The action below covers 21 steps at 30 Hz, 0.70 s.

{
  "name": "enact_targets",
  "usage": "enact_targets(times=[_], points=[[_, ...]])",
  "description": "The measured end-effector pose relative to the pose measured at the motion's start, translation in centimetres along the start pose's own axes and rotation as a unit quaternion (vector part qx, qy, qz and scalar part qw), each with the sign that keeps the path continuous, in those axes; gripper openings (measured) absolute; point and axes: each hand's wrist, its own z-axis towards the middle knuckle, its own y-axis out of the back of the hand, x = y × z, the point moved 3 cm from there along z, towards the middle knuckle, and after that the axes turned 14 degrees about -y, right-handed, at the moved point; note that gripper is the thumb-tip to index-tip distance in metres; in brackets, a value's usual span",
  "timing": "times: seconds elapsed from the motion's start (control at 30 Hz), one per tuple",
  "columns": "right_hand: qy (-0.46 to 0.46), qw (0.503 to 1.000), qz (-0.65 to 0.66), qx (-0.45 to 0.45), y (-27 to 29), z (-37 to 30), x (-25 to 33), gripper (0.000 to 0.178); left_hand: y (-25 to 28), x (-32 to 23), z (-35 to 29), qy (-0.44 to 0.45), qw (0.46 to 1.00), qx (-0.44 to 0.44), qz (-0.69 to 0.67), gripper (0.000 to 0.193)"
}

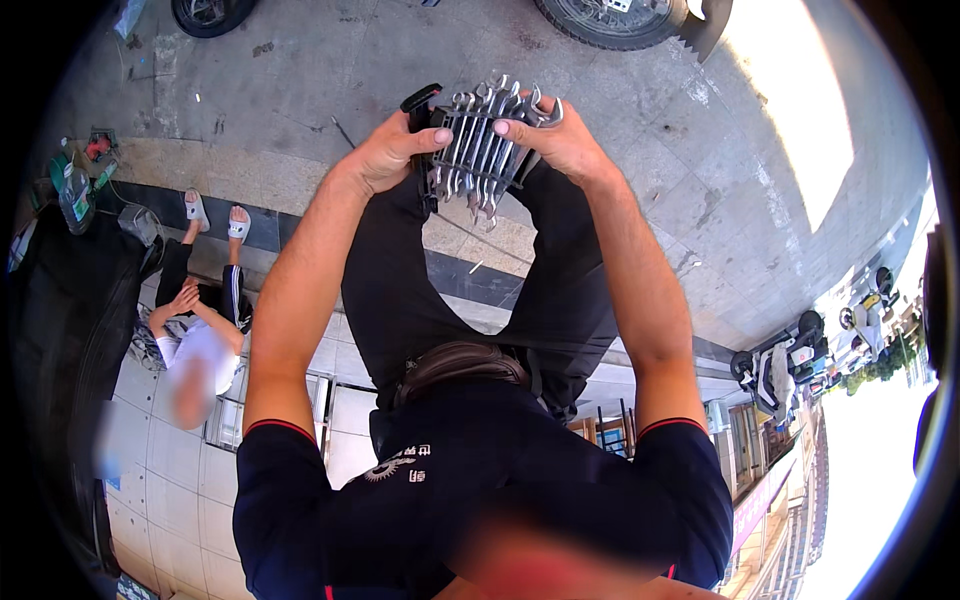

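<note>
Between my two hands is a set of silver combination wrenches (480, 150), lined up side by side in a black rack and spreading like a fan at the ends. My left hand (395, 150) is closed around the rack's left side, its thumb lying on the edge by the wrenches. A black piece with some red (421, 97) sticks up above that hand; I cannot make out what it is. My right hand (568, 145) grips the right side of the set, with its thumb across the wrench shanks. The fingers behind the rack are mostly hidden. The set is held above my knees.
Motorcycle wheels (612, 18) stand on the paving ahead. On the left a seated person (205, 330) in slippers has their hands together, near a large black object (75, 380) and a plastic bottle (76, 198). Parked scooters (780, 370) are at the right. A brown waist pouch (465, 368) sits at my waist.
</note>
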Motion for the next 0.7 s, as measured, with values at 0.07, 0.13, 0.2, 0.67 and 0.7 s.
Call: enact_targets(times=[0.07, 0.13, 0.2, 0.67, 0.7], points=[[-0.028, 0.999, 0.013, 0.005, 1.6, 5.6, -2.8, 0.050, 4.3, 3.0, 3.6, 0.017, 0.996, -0.070, -0.045, 0.040], [-0.018, 1.000, 0.007, -0.019, 3.9, 10.7, -5.1, 0.054, 7.8, 4.6, 8.7, -0.026, 0.999, -0.036, 0.022, 0.033], [-0.042, 0.998, -0.019, -0.049, 6.9, 18.5, -8.9, 0.057, 13.3, 9.1, 14.2, -0.063, 0.988, -0.109, 0.091, 0.030], [-0.193, 0.852, -0.412, -0.259, 12.7, 44.1, -19.8, 0.080, 27.5, 25.9, 30.6, 0.012, 0.866, -0.191, 0.461, 0.042], [-0.175, 0.806, -0.418, -0.381, 11.5, 39.5, -18.4, 0.078, 24.5, 25.6, 30.1, 0.034, 0.842, -0.177, 0.509, 0.042]])
